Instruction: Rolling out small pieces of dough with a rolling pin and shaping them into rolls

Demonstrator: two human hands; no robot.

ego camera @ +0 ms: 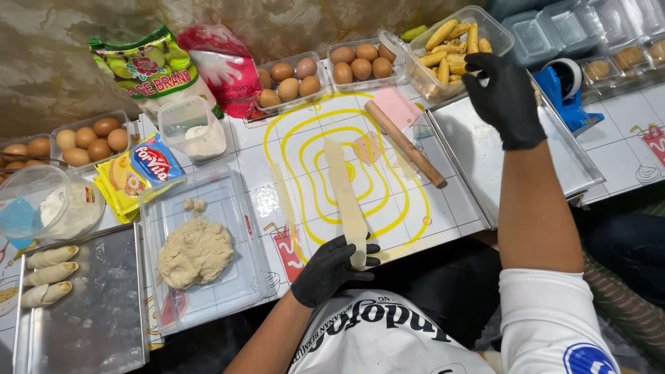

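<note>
Left hand (331,266) pinches the dough strip's (344,201) near end — right hand (504,97) reaches into the banana tub (500,36), fingertips hidden.

Bright, even light falls from above, and the table (277,163) is well lit from edge to edge. Glare shows on the metal tray (478,152) at the right edge and on the foil-lined tray (97,312) at the near left corner. Shadows are soft and short. The wide lens bends lines toward the edges. The near shirt (388,339) is slightly soft; the rest is sharp.
</note>
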